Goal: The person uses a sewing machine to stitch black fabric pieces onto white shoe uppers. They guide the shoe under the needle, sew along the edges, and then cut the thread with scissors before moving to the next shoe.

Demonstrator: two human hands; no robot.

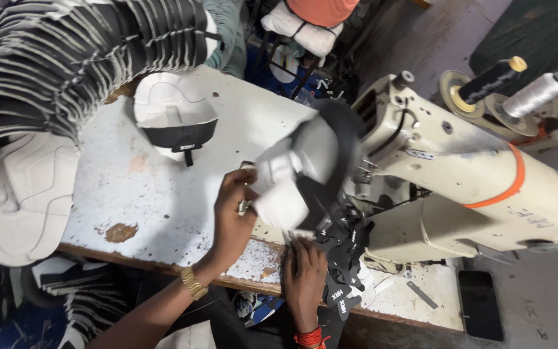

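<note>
You are at a worn white worktable point(163, 194) in a crowded sewing workshop, its paint chipped through to brown along the near edge. A cream sewing machine point(473, 187) lies to the right of your grip, with an orange band around its arm. A long curved stack of black-and-white cut pieces point(66, 58) fills the far left, well apart from your hands. A pale moulded panel point(17, 194) sits below that stack. A finished white and black piece point(175, 123) rests on the table, beyond your left hand.

The white and black shoe part point(298, 174) is up off the table, just above both hands and against the machine head. Your left hand point(234, 213) is closed on its left edge, with the fingers curled over the white material. Your right hand point(305, 274) lies beneath it, pinching the lower edge where it meets a bunch of black labels point(347, 258).

Hold the part flat between the two grips, so that the edge feeds straight. Keep your fingertips clear of the needle area, which is hidden behind the part. The part is blurred, so its exact seam line cannot be read.

Two thread cones point(511, 87), one black and one white, stand beyond the machine, far right of your grip. A dark phone point(480, 304) lies on the table to the right of your right hand.
</note>
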